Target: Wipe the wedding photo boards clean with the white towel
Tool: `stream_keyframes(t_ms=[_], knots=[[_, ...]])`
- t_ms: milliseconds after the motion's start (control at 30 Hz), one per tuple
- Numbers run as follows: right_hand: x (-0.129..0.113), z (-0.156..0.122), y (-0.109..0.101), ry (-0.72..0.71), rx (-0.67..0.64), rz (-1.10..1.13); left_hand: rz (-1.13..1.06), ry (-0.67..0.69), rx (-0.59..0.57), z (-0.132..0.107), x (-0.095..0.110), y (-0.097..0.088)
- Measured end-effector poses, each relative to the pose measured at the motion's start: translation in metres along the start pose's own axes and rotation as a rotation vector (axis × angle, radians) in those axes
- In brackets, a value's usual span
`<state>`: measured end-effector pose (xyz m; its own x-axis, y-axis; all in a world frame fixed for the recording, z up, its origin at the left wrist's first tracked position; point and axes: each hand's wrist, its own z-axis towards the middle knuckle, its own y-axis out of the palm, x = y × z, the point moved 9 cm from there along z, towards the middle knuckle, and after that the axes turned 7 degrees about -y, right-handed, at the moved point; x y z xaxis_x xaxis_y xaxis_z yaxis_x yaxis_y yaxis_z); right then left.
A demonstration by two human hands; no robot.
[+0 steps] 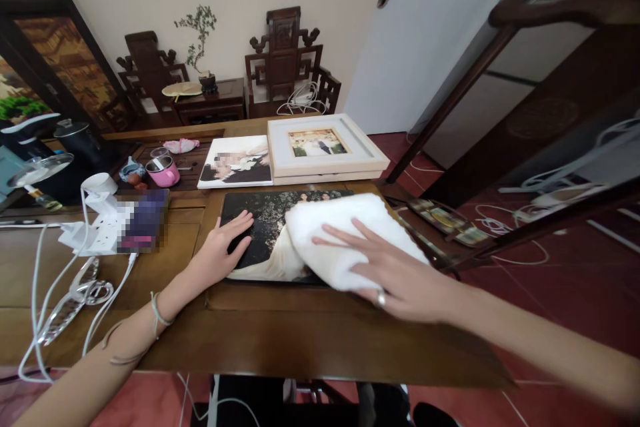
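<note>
A dark glossy wedding photo panel (267, 227) lies flat on the wooden table, showing a pale gown and two small figures. My left hand (223, 247) rests on its left edge, fingers stretched out and holding nothing. A folded white towel (333, 213) covers the panel's right part. Over the towel is my right hand (387, 273), its fingers bent on the cloth and pressing it down; a ring shows on one finger. The panel's right side is hidden beneath the towel.
Behind the panel are a white-framed photo (365, 157) and a smaller photo board (235, 177). To the left are a power strip (103, 223) with white cables, a clear hair claw (75, 300) and a pink cup (163, 173). The wooden table (300, 333) ends near my body.
</note>
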<state>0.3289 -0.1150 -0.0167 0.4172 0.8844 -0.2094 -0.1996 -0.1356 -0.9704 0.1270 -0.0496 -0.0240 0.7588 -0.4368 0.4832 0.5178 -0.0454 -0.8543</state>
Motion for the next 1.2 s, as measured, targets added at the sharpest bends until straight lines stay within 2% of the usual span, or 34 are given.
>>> stream_keyframes(t_ms=[133, 200, 300, 467, 567, 633, 867, 967, 1067, 1200], knots=[[0.053, 0.031, -0.007, 0.073, 0.014, -0.086, -0.009, -0.028, -0.010, -0.001, -0.001, 0.001], [0.064, 0.043, -0.009, 0.109, 0.031, -0.111, -0.013, -0.042, -0.009, -0.002, -0.001, 0.002], [0.047, 0.052, -0.004, 0.136, 0.041, -0.135, -0.016, -0.048, 0.001, -0.003, -0.002, 0.002], [-0.030, 0.047, 0.011, 0.108, 0.009, -0.023, -0.002, -0.029, 0.016, -0.003, -0.002, 0.003], [-0.054, 0.044, 0.015, 0.062, -0.038, 0.053, 0.011, -0.025, 0.012, -0.003, -0.001, 0.003], [-0.046, 0.047, 0.013, 0.061, -0.050, 0.050, 0.012, -0.033, 0.002, -0.003, -0.001, 0.004], [0.031, 0.088, -0.001, 0.123, 0.006, -0.105, -0.004, -0.029, -0.014, -0.002, -0.001, 0.005], [0.046, 0.102, -0.004, 0.179, 0.011, -0.133, -0.001, -0.023, -0.012, -0.001, -0.002, 0.004], [0.035, 0.101, -0.002, 0.202, 0.004, -0.123, 0.000, -0.038, -0.003, 0.000, -0.003, 0.004], [-0.014, 0.077, 0.009, 0.175, 0.008, -0.036, 0.002, -0.033, -0.028, 0.000, -0.002, 0.006]])
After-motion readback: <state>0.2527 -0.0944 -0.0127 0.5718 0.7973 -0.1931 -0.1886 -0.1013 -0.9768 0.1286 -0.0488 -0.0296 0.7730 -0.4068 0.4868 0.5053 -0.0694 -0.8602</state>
